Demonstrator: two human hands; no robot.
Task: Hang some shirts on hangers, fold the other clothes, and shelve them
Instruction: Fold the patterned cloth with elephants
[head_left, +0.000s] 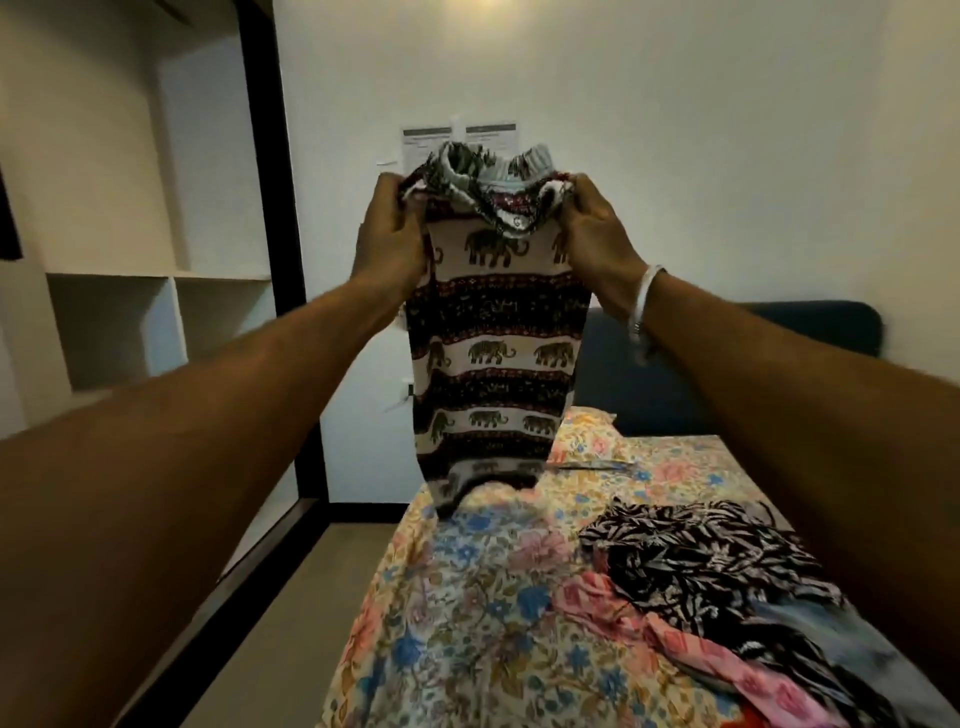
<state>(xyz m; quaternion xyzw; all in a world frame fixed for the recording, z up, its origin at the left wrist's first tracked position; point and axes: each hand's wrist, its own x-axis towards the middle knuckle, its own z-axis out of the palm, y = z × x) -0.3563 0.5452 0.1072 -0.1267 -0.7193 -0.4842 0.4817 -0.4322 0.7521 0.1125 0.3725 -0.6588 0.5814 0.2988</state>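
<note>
The bed (467, 623), spread with a floral sheet, takes up the lower right of the view, with empty wall shelves (156, 322) off to the left and a dark blue headboard (779, 338) at the far end. On the bed's right side lies a heap of unsorted clothes (727, 597): a black-and-white zebra-striped piece on top, a pink printed one under it, something grey beside. Held up over the bed's far left corner is a pair of elephant-print trousers (493, 353), hanging lengthwise from the waistband, the lower end just touching or brushing the sheet. The left hand (387, 239) pinches the waistband's left edge with curled fingers; the right hand (597, 244), a bangle (647, 296) at its wrist, grips the right edge the same way. This looks like the opening of the folding step for this garment, being shaken out and squared. Next, it likely needs the legs aligned, then lowering flat onto the free stretch of sheet, keeping the waistband taut so the fabric does not bunch
</note>
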